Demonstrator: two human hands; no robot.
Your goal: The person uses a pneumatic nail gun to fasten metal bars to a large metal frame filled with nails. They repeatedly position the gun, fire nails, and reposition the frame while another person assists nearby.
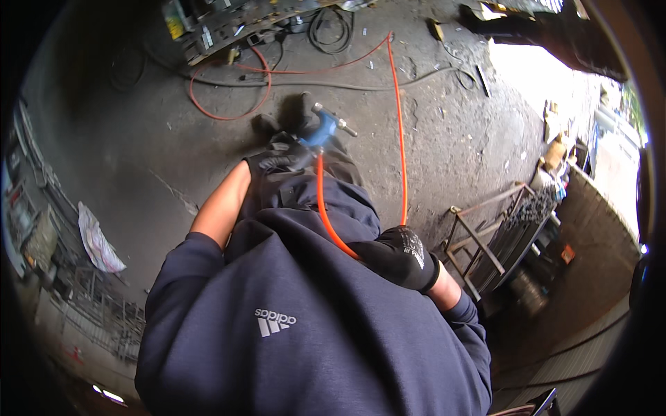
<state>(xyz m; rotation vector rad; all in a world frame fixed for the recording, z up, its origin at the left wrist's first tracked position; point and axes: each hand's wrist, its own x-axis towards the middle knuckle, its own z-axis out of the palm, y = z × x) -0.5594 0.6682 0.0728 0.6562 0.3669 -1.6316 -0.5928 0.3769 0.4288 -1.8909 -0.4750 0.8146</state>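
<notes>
A blue air tool (321,132) with silver metal ends points up and to the right in front of my legs. It is slightly blurred, and I cannot tell its exact kind. My left hand (277,163), in a black glove, is closed on the tool's lower end. From that end an orange air hose (325,208) curves down to my right hand (399,256). That hand, gloved in black too, is closed around the hose at my waist, its fingertips mostly hidden. Beyond it the hose runs away over the floor.
On the dark concrete floor (361,156) lie an orange hose loop (229,114), a grey cable (333,85) and a coiled black cable (331,33). A workbench (236,31) stands at the far side. Rightward are a metal frame (479,236) and a rusty wall (600,243). Metal racks line the left.
</notes>
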